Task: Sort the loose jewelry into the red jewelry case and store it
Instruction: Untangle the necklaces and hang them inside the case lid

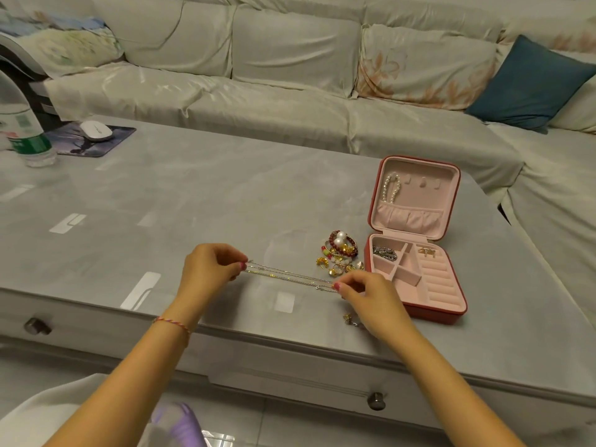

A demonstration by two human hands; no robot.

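A thin silver-and-gold chain (290,276) is stretched taut above the grey table between my two hands. My left hand (206,267) pinches its left end, my right hand (367,293) pinches its right end. The red jewelry case (451,312) lies open just right of my right hand, pink inside. A pearl bracelet (392,187) hangs in its lid, a silver chain (383,252) and a gold piece (427,251) lie in its tray. A pile of loose jewelry (340,251) with red beads, pearls and gold pieces sits left of the case. A small gold piece (350,318) lies under my right hand.
The grey table (193,195) has drawer knobs (375,400) along its front edge. A plastic bottle (29,137) and a white mouse (96,130) on a dark pad stand far left. A covered sofa with a teal cushion (529,88) runs behind.
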